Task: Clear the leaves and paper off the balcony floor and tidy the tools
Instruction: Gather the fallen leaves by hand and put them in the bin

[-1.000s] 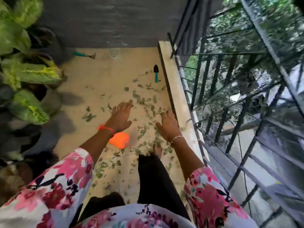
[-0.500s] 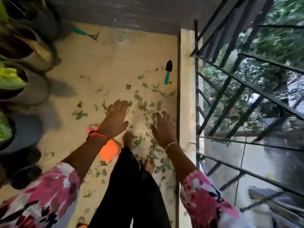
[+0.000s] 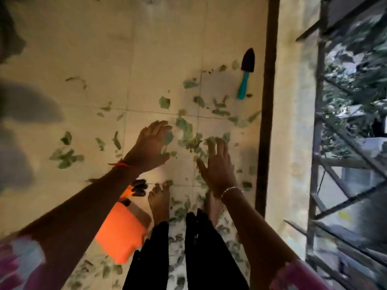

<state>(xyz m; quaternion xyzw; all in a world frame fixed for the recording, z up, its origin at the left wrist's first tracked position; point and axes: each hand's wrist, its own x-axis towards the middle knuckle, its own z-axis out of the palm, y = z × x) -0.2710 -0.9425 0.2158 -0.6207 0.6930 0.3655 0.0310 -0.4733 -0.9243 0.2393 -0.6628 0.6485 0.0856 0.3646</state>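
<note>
Torn green leaf pieces lie scattered over the pale tiled balcony floor, thickest ahead of my bare feet. My left hand and my right hand reach out over the leaves, fingers spread, holding nothing. A small trowel with a teal handle and black blade lies near the dark floor strip at the right. An orange dustpan with a dark brush on it sits under my left forearm.
A raised concrete ledge and black metal railing bound the floor on the right. Dark plant shadows fall at the left. My feet stand among the leaves.
The view has tipped down and closer to the floor. Both hands have reached farther forward over the leaves. The green rake and plant pots have left the view.
</note>
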